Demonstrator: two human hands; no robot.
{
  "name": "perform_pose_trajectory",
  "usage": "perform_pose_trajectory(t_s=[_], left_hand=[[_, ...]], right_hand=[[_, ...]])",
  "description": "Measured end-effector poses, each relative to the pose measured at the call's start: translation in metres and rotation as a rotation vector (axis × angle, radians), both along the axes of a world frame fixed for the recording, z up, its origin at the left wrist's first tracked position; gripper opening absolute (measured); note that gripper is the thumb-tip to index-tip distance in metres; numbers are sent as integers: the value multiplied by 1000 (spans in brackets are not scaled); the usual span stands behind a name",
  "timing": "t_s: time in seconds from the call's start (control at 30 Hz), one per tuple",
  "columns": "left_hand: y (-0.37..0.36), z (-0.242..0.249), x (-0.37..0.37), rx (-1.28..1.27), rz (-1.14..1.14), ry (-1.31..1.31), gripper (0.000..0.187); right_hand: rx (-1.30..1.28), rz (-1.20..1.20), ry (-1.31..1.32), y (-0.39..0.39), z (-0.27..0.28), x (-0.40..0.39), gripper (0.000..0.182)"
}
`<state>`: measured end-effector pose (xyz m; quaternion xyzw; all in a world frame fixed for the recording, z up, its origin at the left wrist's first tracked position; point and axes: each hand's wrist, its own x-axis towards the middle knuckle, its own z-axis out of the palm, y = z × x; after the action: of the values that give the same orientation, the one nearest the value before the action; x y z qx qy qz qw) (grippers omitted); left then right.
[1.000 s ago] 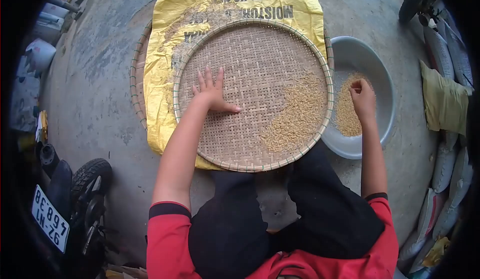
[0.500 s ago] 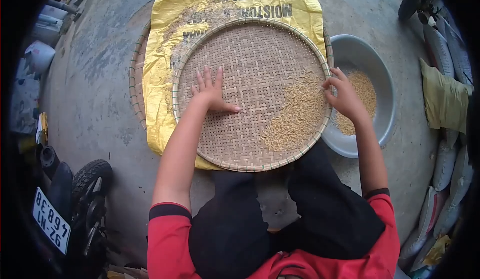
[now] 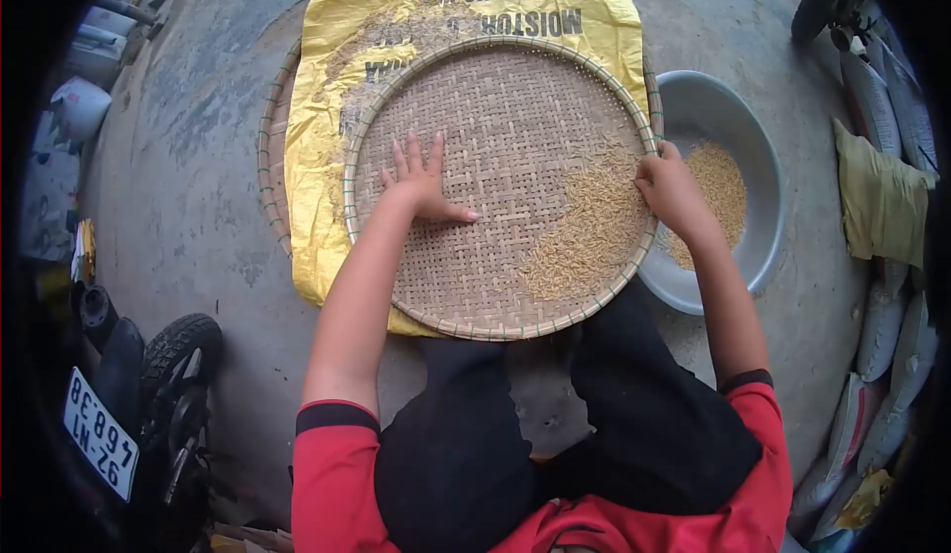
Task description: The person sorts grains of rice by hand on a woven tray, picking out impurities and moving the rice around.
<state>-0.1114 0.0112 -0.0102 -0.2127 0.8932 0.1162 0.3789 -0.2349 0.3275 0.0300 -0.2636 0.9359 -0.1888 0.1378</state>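
Observation:
A round woven bamboo winnowing tray (image 3: pixel 475 107) lies in front of me, with unhusked rice grains (image 3: pixel 584 231) spread over its right side. My left hand (image 3: pixel 421 188) rests flat on the weave, fingers spread, holding nothing. At the right rim, my right hand (image 3: pixel 677 194) is closed on the tray's edge, with fingers curled beside the grain. Just beyond that hand stands a grey metal basin (image 3: pixel 763 226) holding more grain (image 3: pixel 718 181). Under the tray is a yellow printed sack (image 3: pixel 322 157), with bits of chaff on its upper left.
Another woven tray (image 3: pixel 278 147) shows beneath the sack. To the lower left stands a motorbike (image 3: pixel 168 375). Filled sacks (image 3: pixel 885 325) line the right side, and a yellowish cloth or sack (image 3: pixel 882 196) lies over them. The floor (image 3: pixel 198 206) is grey concrete.
My right hand's fingers have gone from loosely extended at the rim to curled around it. My left hand, the tray and the grain look about the same.

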Motion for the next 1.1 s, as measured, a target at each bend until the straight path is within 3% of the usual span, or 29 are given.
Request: perform_pose_trajectory(t_s=[0.17, 0.23, 0.37, 0.43, 0.53, 0.73, 1.1], left_hand=[[0, -1, 0, 1, 3, 4, 144], [-1, -1, 1, 0, -4, 15, 144], [0, -1, 1, 3, -2, 15, 144], [0, -1, 1, 5, 4, 14, 145], [0, -1, 2, 2, -7, 22, 145], [-1, -2, 1, 6, 3, 18, 144], [-1, -1, 1, 5, 9, 17, 145]], right_hand=[[-120, -28, -86, 8, 1, -2, 11], [-275, 39, 189, 23, -2, -6, 13], [-227, -69, 126, 62, 2, -17, 17], [-107, -230, 82, 74, 1, -17, 20], [-170, -245, 29, 64, 13, -6, 23], [-216, 68, 96, 33, 8, 10, 21], [46, 51, 49, 9, 8, 16, 13]])
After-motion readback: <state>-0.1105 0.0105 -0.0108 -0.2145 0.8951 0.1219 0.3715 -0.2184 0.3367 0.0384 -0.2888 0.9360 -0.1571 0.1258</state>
